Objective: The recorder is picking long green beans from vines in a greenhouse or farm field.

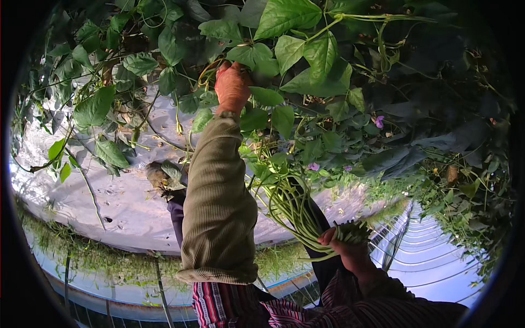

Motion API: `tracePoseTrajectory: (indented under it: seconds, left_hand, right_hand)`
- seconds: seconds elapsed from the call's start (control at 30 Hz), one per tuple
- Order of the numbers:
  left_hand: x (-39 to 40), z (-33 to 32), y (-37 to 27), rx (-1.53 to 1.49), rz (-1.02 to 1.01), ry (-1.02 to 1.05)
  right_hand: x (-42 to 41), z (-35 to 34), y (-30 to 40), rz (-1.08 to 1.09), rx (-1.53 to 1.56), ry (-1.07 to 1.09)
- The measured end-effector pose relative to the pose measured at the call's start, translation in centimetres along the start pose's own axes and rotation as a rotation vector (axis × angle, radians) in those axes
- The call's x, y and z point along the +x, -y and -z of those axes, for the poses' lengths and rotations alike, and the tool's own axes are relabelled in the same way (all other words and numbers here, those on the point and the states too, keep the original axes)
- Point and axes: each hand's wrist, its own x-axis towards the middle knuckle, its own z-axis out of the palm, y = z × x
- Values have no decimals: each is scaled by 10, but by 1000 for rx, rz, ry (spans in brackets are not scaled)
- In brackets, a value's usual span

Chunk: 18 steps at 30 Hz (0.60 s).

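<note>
My left hand [233, 87], in a ribbed olive oversleeve [219, 197], reaches up into the bean foliage [254, 55]. Its fingers curl in among leaves and thin stems, and the leaves hide the fingertips, so I cannot tell if anything is in them. Lower down on the right, my right hand [348, 250] is closed around a thick bunch of long green beans [293, 209]. The bunched ends stick out just above and beyond this fist. From there the long pods hang in a loop up and to the left, reaching low leaves.
Pale plastic mulch film [135, 209] with small holes covers the ground, edged by a grass strip [98, 254]. A shoe [158, 178] stands on the film. Vines trail at left, and purple flowers [379, 121] show at right. Greenhouse hoops [426, 250] curve at lower right.
</note>
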Motion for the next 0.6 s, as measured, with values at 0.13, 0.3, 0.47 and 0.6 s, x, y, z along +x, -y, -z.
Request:
tracePoseTrajectory:
  seconds: [0.13,0.3,0.47,0.6]
  left_hand:
    - [-24,11,-18,-28,-190,161]
    - [-66,35,-57,-234,-44,102]
    - [-60,60,-62,-670,68,-13]
    - [-52,78,-52,-1132,240,135]
  right_hand:
    - [0,3,-6,-8,-52,3]
    - [-4,-7,10,-4,-145,-6]
    - [-9,-15,6,38,-268,-11]
    - [-10,-19,5,51,-246,0]
